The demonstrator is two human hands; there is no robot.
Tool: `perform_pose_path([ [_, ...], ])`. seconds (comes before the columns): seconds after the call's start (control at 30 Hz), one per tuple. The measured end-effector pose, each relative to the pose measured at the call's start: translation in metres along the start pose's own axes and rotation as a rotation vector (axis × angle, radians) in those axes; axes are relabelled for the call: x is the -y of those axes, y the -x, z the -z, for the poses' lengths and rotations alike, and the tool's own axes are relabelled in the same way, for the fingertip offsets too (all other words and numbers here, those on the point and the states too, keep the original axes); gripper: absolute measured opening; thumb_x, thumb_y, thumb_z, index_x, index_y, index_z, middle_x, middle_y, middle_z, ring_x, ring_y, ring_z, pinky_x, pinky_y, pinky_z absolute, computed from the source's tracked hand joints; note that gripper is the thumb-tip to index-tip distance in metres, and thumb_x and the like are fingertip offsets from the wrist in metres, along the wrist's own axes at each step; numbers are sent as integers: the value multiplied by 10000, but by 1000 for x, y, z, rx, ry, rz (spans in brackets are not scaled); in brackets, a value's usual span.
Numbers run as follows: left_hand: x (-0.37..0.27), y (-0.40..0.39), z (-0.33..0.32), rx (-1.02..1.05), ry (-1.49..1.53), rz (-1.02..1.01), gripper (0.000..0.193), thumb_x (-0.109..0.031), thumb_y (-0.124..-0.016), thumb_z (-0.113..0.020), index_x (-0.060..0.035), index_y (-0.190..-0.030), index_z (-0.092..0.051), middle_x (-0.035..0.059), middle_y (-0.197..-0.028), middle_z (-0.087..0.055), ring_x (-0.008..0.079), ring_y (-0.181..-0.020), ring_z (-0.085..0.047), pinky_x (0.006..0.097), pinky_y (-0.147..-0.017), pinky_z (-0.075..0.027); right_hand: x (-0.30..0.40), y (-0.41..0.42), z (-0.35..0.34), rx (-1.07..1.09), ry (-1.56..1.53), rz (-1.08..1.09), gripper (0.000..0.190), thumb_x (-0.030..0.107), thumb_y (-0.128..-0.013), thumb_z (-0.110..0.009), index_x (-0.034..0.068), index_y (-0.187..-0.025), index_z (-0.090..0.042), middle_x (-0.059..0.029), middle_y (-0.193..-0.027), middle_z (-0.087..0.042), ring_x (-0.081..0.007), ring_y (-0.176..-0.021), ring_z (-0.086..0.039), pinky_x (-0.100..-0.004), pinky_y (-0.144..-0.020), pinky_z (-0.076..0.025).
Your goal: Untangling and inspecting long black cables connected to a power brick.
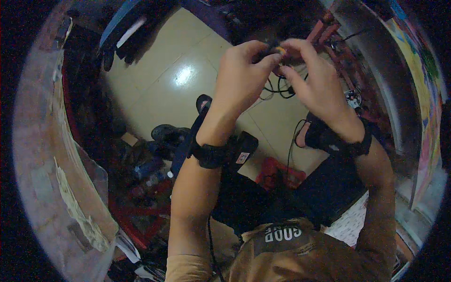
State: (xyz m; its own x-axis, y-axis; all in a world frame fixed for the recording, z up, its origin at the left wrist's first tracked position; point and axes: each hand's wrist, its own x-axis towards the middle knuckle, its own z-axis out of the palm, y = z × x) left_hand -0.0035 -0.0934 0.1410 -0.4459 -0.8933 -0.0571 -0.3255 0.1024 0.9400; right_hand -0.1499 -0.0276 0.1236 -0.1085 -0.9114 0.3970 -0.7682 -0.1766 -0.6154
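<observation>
My left hand [243, 70] and my right hand [313, 74] are raised close together at the top centre. Between their fingertips is a small dark object with a yellow-orange part [280, 50]; it is blurred and partly covered by the fingers, so I cannot tell what it is. My left thumb and forefinger are pinched on it. The right fingers curl round its other side, touching or very near it. Black cables [283, 86] lie in loops below and behind the hands. Each wrist wears a black band.
Below is a tiled floor [158, 81]. A black box-like item with a label [249, 141] and a red object [296, 178] lie near my legs. Dark shoes [169, 133] stand to the left. Red metal framework [347, 67] rises at the right.
</observation>
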Motion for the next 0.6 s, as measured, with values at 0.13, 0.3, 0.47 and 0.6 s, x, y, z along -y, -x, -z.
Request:
perform_pose_path([
  [0.13,-2,2,8,86,52,98,278,-188,-820,-624,46,-970,-623,51,-688,-664,78,-513,-514,251,-463,-403,-15,1,7,108,-189,-163,136,127,-847,-583,57,-961,-610,-129,-798,-650,-262,-758,-653,-356,-684,-504],
  [0.3,16,-13,40,27,27,119,269,-201,-841,-602,14,-1002,-601,39,-701,-667,62,-533,-512,218,-453,-401,-32,-20,14,-65,-438,-102,127,117,-911,-530,32,-967,-606,-57,-848,-654,-124,-747,-626,-252,-704,-492],
  [0.47,28,-19,64,-32,29,168,220,-213,-850,-595,-19,-952,-608,45,-730,-668,76,-559,-530,212,-490,-414,-44,-26,34,-117,-837,-189,168,161,-958,-467,44,-1059,-532,-41,-908,-630,-128,-852,-609,-266,-756,-487],
  [0.6,35,-25,76,-140,11,185,187,-186,-847,-587,-16,-918,-610,56,-719,-662,87,-567,-536,215,-503,-418,-53,-32,39,-203,-988,-276,157,182,-960,-462,72,-1057,-520,-32,-905,-626,-121,-842,-611,-287,-710,-511],
])
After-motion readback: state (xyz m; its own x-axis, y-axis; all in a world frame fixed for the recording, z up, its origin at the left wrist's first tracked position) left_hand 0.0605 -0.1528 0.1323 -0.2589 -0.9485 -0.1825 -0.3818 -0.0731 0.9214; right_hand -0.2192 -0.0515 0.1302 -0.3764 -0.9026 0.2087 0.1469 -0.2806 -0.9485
